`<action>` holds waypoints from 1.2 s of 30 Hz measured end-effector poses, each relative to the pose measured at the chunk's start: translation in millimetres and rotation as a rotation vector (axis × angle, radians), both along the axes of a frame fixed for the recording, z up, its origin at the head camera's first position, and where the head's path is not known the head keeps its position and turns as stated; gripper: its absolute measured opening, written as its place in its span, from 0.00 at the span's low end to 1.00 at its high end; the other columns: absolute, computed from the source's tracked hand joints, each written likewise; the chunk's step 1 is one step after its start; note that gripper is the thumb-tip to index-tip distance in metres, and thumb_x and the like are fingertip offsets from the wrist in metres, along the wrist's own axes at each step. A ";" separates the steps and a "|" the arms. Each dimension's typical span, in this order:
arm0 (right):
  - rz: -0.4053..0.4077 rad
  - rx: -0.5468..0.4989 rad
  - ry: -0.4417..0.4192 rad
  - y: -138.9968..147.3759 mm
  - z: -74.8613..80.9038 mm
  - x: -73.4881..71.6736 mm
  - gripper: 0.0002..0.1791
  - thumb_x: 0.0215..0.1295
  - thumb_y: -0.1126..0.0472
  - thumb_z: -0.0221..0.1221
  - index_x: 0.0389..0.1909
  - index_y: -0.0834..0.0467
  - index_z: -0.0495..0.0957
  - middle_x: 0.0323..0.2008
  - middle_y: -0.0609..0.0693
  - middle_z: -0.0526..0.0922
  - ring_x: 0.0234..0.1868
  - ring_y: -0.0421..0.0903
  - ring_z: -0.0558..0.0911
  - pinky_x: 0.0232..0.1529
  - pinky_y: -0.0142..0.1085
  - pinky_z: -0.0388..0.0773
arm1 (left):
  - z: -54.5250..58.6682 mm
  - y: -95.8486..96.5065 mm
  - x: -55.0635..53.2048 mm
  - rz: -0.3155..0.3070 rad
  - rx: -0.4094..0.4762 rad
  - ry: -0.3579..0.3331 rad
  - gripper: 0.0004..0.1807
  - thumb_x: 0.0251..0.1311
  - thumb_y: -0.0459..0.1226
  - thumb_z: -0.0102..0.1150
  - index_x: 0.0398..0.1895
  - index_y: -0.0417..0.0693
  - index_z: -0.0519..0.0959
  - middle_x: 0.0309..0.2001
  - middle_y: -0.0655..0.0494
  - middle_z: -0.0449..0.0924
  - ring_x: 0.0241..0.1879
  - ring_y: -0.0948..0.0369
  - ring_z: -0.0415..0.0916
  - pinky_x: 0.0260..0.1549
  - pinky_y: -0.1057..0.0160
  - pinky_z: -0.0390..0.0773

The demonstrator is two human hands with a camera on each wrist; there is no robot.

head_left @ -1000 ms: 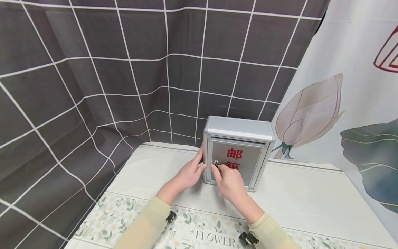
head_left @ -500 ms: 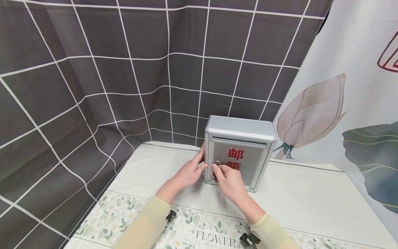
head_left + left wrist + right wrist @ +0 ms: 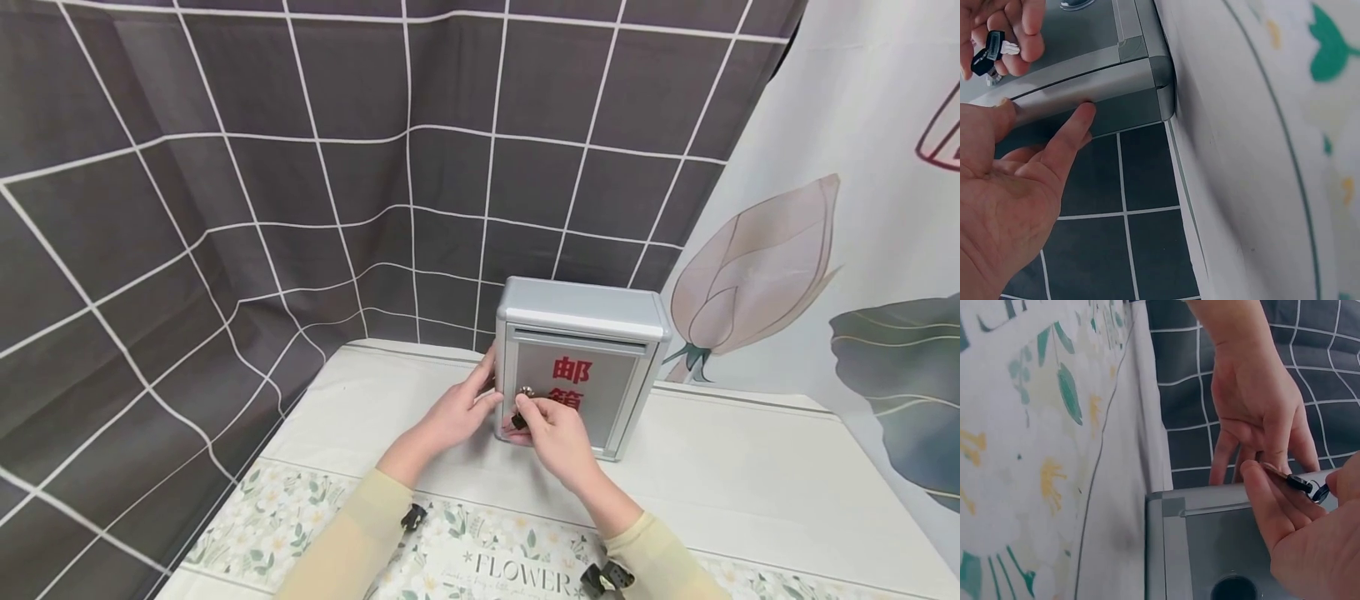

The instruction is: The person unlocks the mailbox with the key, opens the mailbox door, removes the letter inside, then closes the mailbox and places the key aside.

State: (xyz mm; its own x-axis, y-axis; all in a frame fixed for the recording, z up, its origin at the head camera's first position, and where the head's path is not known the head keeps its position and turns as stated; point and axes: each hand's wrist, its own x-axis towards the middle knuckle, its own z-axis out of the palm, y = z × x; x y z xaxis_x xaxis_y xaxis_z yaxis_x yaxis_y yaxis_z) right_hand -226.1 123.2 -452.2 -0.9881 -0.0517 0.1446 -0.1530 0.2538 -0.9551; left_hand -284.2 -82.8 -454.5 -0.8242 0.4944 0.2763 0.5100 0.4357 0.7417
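nearest me, well in front of the silver box (image 3: 611,396), two pale yellow sleeves (image 3: 341,533) reach in, each with a black wrist mount (image 3: 606,578) by its cuff. under them, on the near side of the box, lies a floral band (image 3: 292,512) of the cloth, with grey flower lettering (image 3: 522,567) partly covered by the right wrist's mount. beyond that band the plain white cloth (image 3: 757,454) runs up to the box and out on both sides of it. the right hand (image 3: 558,433) is right before the box's front, thumb and fingers pinching small black-headed keys (image 3: 995,53); a silver blade shows, and the keys sit just below the box's small round lock (image 3: 527,392). that hand stands in the way of the second red character (image 3: 564,397) and much of the lower front. the left hand (image 3: 457,414) touches the box's left edge, thumb toward the front, fingers apart and mostly straight along the side. the box itself stands upright on the cloth, a slot (image 3: 581,340) across its upper front. close behind it hangs a dark grid curtain (image 3: 300,183); behind to its right, a white curtain (image 3: 870,217) with a pink bud print (image 3: 757,262).
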 end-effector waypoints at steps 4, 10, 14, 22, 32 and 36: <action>0.030 -0.092 -0.038 0.1 -2.9 -0.8 0.24 0.89 0.48 0.57 0.46 0.66 0.89 0.38 0.56 0.94 0.38 0.54 0.96 0.43 0.38 0.94 | -1.5 0.2 -0.5 -0.004 0.008 -0.009 0.45 0.89 0.42 0.53 0.94 0.68 0.38 0.84 0.44 0.65 0.78 0.46 0.73 0.79 0.45 0.72; 0.102 -0.261 -0.085 0.3 -8.6 -5.7 0.24 0.90 0.52 0.56 0.48 0.71 0.86 0.41 0.63 0.93 0.42 0.58 0.95 0.47 0.43 0.94 | -3.0 0.1 -0.9 -0.005 0.018 -0.014 0.45 0.89 0.41 0.53 0.94 0.69 0.38 0.84 0.43 0.65 0.77 0.45 0.74 0.77 0.45 0.74; 0.155 -0.346 -0.097 0.6 -9.6 -7.2 0.25 0.90 0.54 0.55 0.52 0.77 0.83 0.43 0.68 0.92 0.44 0.60 0.95 0.48 0.46 0.94 | -2.9 0.1 -1.5 0.000 0.011 -0.006 0.45 0.88 0.41 0.53 0.94 0.69 0.38 0.84 0.44 0.65 0.76 0.45 0.74 0.79 0.43 0.71; 0.204 -0.393 -0.122 3.1 -11.4 -9.5 0.27 0.91 0.54 0.52 0.55 0.80 0.80 0.44 0.69 0.92 0.43 0.56 0.95 0.50 0.48 0.93 | -3.9 -0.4 -2.4 -0.001 0.007 0.006 0.46 0.88 0.41 0.53 0.94 0.71 0.37 0.84 0.44 0.65 0.76 0.43 0.74 0.79 0.42 0.70; 0.201 -0.390 -0.124 3.6 -10.6 -7.5 0.27 0.91 0.54 0.52 0.54 0.80 0.80 0.44 0.70 0.92 0.44 0.57 0.95 0.50 0.48 0.93 | -3.4 0.2 -2.1 -0.002 0.005 0.010 0.46 0.88 0.42 0.53 0.94 0.71 0.38 0.84 0.46 0.66 0.76 0.45 0.75 0.79 0.42 0.71; 0.204 -0.380 -0.130 4.5 -10.6 -4.9 0.27 0.91 0.54 0.52 0.54 0.80 0.79 0.44 0.69 0.92 0.43 0.56 0.95 0.50 0.48 0.94 | -4.2 0.6 -2.3 0.000 0.008 -0.006 0.45 0.89 0.42 0.52 0.94 0.73 0.37 0.84 0.47 0.65 0.77 0.46 0.74 0.75 0.44 0.76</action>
